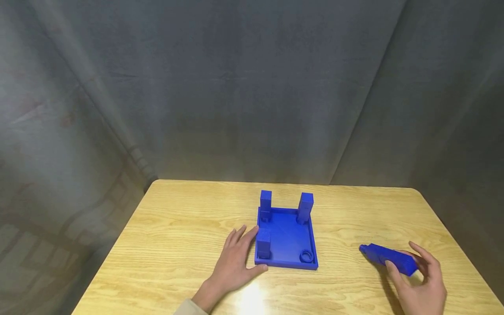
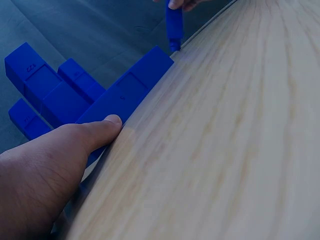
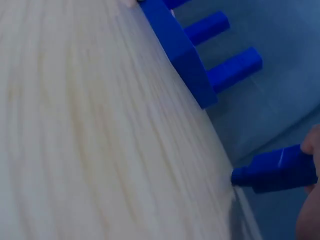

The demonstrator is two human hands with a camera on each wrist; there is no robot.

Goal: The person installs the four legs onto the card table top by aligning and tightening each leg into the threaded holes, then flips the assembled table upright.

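Note:
A square blue tray-like base (image 1: 287,264) lies on the table. Three square blue posts stand at its corners: far left (image 1: 265,203), far right (image 1: 305,206) and near left (image 1: 264,245). At the near right corner is a round blue socket ring (image 1: 306,256). My left hand (image 1: 232,267) rests at the base's near left corner, thumb (image 2: 107,127) against the front wall, index fingertip at the left side, fingers fairly straight. Off to the right, my right hand (image 1: 423,280) pinches a loose blue post (image 1: 390,257), tilted, its narrow round end (image 3: 241,176) pointing left.
The light wooden table (image 1: 177,227) extends around the base on all sides. Grey curtain cloth (image 1: 244,87) hangs behind its far edge and along both sides.

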